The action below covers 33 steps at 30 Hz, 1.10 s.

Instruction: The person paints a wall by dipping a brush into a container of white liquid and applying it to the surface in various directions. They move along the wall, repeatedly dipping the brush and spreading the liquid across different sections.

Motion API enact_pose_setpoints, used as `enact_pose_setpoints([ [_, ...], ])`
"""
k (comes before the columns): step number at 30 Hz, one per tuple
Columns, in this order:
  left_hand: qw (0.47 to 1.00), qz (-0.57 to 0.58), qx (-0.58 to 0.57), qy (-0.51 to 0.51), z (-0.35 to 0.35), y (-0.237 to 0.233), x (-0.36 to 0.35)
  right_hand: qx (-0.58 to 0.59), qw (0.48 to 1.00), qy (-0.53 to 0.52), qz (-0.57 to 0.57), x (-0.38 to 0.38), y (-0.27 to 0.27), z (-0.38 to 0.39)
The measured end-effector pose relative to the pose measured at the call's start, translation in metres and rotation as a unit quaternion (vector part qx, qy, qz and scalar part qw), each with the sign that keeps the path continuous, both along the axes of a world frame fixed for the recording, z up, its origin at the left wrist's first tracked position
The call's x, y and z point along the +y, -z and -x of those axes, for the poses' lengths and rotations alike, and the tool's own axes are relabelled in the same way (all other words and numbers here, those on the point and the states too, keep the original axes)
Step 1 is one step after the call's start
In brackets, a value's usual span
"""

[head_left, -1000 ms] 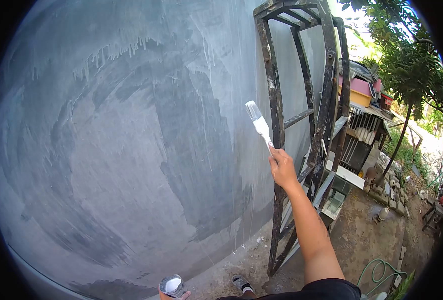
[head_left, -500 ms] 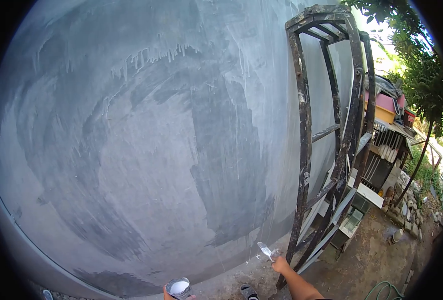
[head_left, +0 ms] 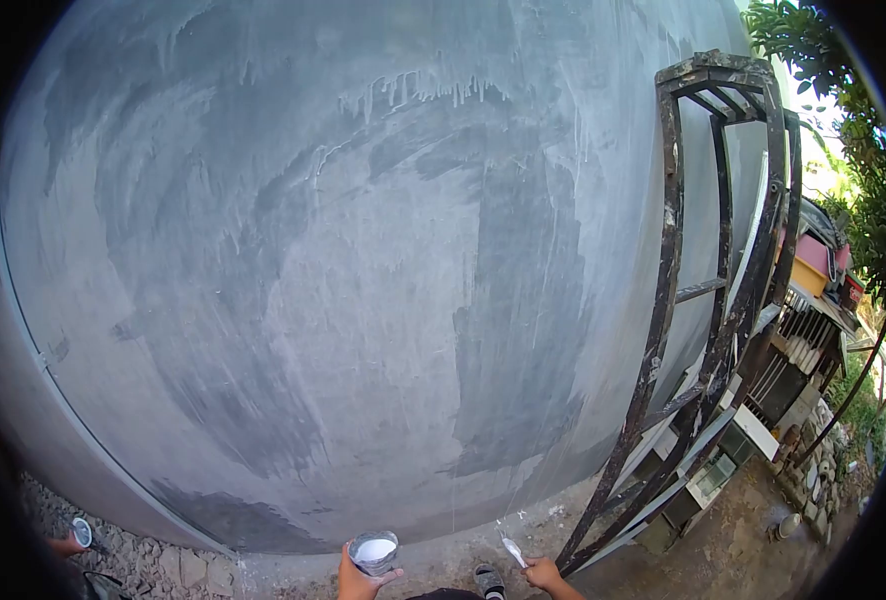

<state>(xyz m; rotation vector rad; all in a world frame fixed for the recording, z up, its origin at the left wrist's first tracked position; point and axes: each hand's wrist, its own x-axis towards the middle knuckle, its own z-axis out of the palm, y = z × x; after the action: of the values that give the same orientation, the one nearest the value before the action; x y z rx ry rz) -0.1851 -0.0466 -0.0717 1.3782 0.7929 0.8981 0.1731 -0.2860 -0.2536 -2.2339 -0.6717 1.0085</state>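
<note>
At the bottom centre, my left hand (head_left: 358, 578) is wrapped round a small, dark, paint-smeared tub (head_left: 391, 562) of white paint (head_left: 374, 549). To its right, my right hand (head_left: 541, 574) grips a paintbrush (head_left: 512, 549), its white-coated end pointing up and left. The brush is apart from the tub and low in front of the wall (head_left: 363, 300). Damp-looking dark patches, pale areas and white drips mark that grey wall.
A dark, paint-splashed wooden ladder (head_left: 668, 250) leans at the right. At far left, another person's hand (head_left: 66, 545) holds a pale cup (head_left: 82, 532) above rubble (head_left: 178, 570). My sandalled foot (head_left: 488, 578) is between my hands. Beyond the ladder stand a cabinet (head_left: 711, 472) and stones.
The view has swung left, shifting the wall and ladder rightward. My left hand and the tub show more fully. My right hand with the brush sits lower. Another person's hand has come into view.
</note>
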Motion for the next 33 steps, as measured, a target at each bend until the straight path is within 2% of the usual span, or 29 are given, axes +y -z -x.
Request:
enact_pose_setpoints([
  [1,0.999,-0.040,0.030,-0.003,0.001,0.004,0.003,-0.014,1.000,0.000,-0.016,0.000,-0.004,-0.003],
  [3,1.000,-0.019,0.010,-0.005,0.001,-0.004,-0.004,-0.029,0.999,-0.002,-0.033,0.000,-0.009,-0.009],
  [5,1.000,0.003,-0.009,-0.008,0.001,-0.018,-0.011,0.097,0.987,0.099,-0.077,-0.002,0.006,-0.020],
  [6,1.000,-0.002,-0.012,-0.014,0.003,-0.021,-0.012,0.162,0.964,0.161,-0.138,0.001,0.026,-0.032],
  [8,1.000,-0.006,-0.016,-0.022,0.010,-0.012,-0.008,0.247,0.898,0.261,-0.255,0.002,0.008,-0.054],
  [9,0.999,-0.023,0.023,-0.024,0.017,0.004,-0.001,0.190,0.900,0.288,-0.265,0.012,-0.093,-0.034],
  [10,0.997,-0.041,0.062,-0.026,0.020,0.013,0.004,0.159,0.878,0.315,-0.322,0.013,-0.102,-0.054],
  [12,0.998,-0.015,0.037,-0.040,0.022,-0.009,0.000,0.109,0.863,0.331,-0.366,0.016,-0.184,-0.076],
  [14,0.998,0.014,0.011,-0.055,0.024,-0.013,0.001,0.076,0.855,0.332,-0.391,0.014,-0.240,-0.104],
  [16,0.990,-0.082,0.092,-0.067,0.033,0.001,0.013,-0.007,0.900,0.263,-0.346,0.013,-0.288,-0.117],
  [17,0.990,-0.078,0.088,-0.073,0.035,0.007,0.016,-0.051,0.924,0.212,-0.315,0.014,-0.304,-0.123],
  [18,0.988,-0.089,0.085,-0.089,0.037,0.014,0.017,-0.053,0.926,0.206,-0.312,0.019,-0.318,-0.124],
  [20,0.986,-0.099,0.085,-0.104,0.038,0.003,0.010,-0.067,0.991,0.009,-0.118,0.031,-0.337,-0.118],
  [22,0.992,0.043,-0.026,-0.114,0.031,-0.048,-0.008,-0.102,0.975,-0.198,0.014,0.059,-0.319,-0.106],
  [24,0.989,0.006,0.001,-0.149,0.032,-0.042,-0.010,0.003,0.955,-0.291,0.051,0.092,-0.310,-0.060],
  [26,0.981,-0.032,0.027,-0.187,0.035,-0.034,-0.011,0.069,0.925,-0.372,0.026,0.120,-0.266,-0.026],
  [28,0.983,0.019,0.005,-0.183,0.044,-0.030,-0.010,0.134,0.902,-0.410,0.019,0.146,-0.247,0.017],
  [30,0.979,0.035,-0.006,-0.201,0.047,-0.062,-0.018,0.177,0.894,-0.409,-0.039,0.166,-0.229,0.054],
  [33,0.977,0.028,0.016,-0.212,0.062,-0.068,-0.018,0.228,0.879,-0.410,-0.082,0.186,-0.256,0.095],
])
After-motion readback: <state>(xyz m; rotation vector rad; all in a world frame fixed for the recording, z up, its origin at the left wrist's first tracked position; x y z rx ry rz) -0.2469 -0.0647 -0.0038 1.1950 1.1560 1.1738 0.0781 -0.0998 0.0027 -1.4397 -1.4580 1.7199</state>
